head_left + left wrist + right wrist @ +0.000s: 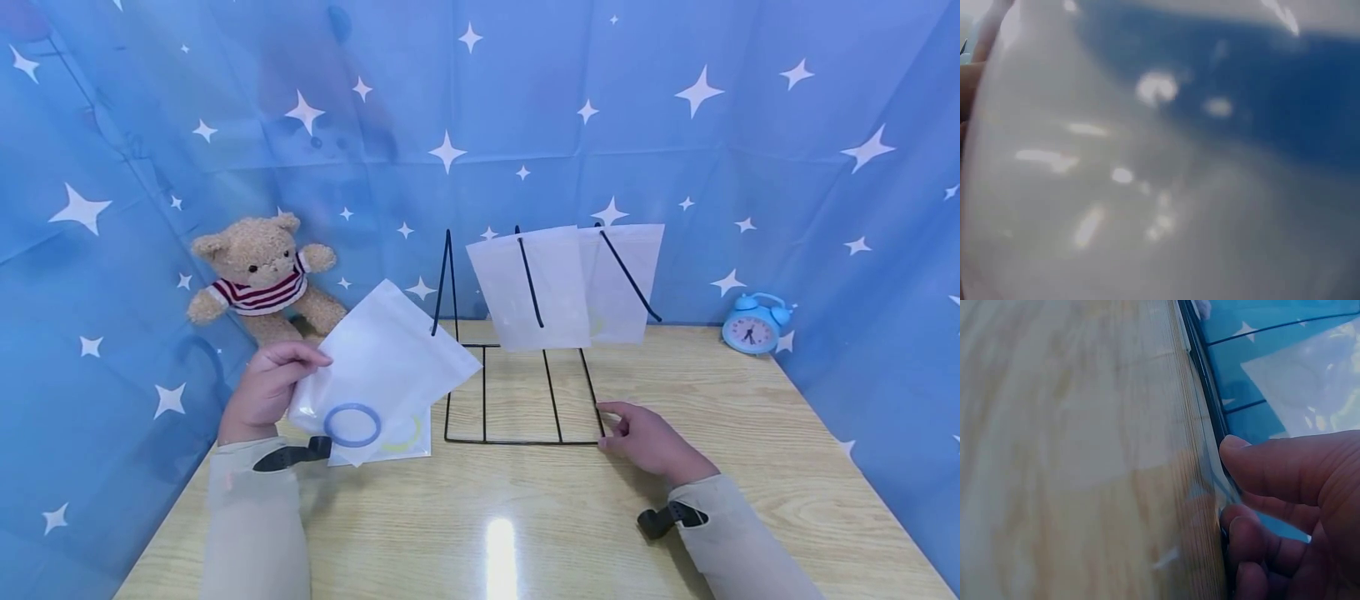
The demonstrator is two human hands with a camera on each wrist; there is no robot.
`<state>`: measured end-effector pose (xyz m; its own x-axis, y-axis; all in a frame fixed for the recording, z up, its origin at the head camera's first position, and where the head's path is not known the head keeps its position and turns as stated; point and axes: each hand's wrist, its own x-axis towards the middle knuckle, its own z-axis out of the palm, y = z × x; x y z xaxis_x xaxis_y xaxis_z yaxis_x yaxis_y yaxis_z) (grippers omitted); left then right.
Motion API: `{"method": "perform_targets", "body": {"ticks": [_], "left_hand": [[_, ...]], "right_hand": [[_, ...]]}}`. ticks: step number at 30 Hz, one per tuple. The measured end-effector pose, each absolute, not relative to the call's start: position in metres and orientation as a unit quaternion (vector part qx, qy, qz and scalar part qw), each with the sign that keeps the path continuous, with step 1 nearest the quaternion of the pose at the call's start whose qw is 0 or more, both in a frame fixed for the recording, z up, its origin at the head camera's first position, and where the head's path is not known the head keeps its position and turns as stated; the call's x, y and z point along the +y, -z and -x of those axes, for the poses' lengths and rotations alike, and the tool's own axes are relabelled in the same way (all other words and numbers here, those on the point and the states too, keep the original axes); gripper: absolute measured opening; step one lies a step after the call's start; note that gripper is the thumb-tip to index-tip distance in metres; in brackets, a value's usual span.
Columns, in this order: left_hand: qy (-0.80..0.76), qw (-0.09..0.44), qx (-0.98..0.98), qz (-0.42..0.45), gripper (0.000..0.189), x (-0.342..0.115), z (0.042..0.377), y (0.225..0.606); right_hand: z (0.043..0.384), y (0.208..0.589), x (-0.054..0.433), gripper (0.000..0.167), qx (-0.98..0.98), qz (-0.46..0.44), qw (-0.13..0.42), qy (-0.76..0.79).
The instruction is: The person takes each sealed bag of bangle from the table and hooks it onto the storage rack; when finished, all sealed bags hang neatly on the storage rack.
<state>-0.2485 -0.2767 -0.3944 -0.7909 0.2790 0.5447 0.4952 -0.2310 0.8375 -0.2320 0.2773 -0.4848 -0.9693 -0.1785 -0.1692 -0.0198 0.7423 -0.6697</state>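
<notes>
My left hand (266,387) pinches a translucent white plastic bag (397,342) by its left side, the bag tilted and showing a blue ring near its bottom. The bag's upper edge meets the tip of the left prong of a black wire rack (525,442); whether the prong passes through it I cannot tell. In the left wrist view the bag (1147,187) fills almost everything, blurred. My right hand (652,437) grips the rack's front right corner, thumb and fingers on the wire (1213,409). Similar bags hang on the middle prong (540,300) and right prong (630,283).
Another bag (422,448) with a yellow ring lies on the wooden table (570,517), partly under the held one. A teddy bear (258,267) sits at the back left and a blue alarm clock (753,325) at the back right. A starry blue curtain (525,83) hangs behind.
</notes>
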Motion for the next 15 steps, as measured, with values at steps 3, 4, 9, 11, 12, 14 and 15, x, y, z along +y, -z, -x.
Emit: {"method": "perform_targets", "body": {"ticks": [3, 4, 9, 11, 12, 14, 15], "left_hand": [[0.728, 0.077, -0.594, 0.334, 0.059, -0.277, 0.2489, 0.3948], [0.731, 0.076, -0.586, 0.341, 0.06, -0.2771, 0.2489, 0.3948], [0.74, 0.066, -0.561, 0.365, 0.064, -0.278, 0.2492, 0.3941], [0.74, 0.062, -0.558, 0.37, 0.065, -0.2783, 0.2495, 0.3939], [0.739, 0.06, -0.559, 0.371, 0.067, -0.2783, 0.2494, 0.3936], [0.739, 0.055, -0.557, 0.375, 0.068, -0.2782, 0.2495, 0.393], [0.74, 0.051, -0.55, 0.384, 0.068, -0.278, 0.2497, 0.3928]], "right_hand": [[0.2327, 0.4859, 0.2774, 0.064, 0.928, 0.049, 0.112, 0.352], [0.2326, 0.486, 0.2774, 0.064, 0.928, 0.048, 0.113, 0.352], [0.2324, 0.4859, 0.2772, 0.064, 0.928, 0.048, 0.113, 0.351], [0.2325, 0.4858, 0.2772, 0.064, 0.928, 0.049, 0.113, 0.351], [0.2325, 0.4856, 0.2771, 0.064, 0.928, 0.049, 0.112, 0.351], [0.2323, 0.4853, 0.277, 0.064, 0.928, 0.048, 0.112, 0.351], [0.2323, 0.4853, 0.277, 0.064, 0.928, 0.049, 0.112, 0.351]]}}
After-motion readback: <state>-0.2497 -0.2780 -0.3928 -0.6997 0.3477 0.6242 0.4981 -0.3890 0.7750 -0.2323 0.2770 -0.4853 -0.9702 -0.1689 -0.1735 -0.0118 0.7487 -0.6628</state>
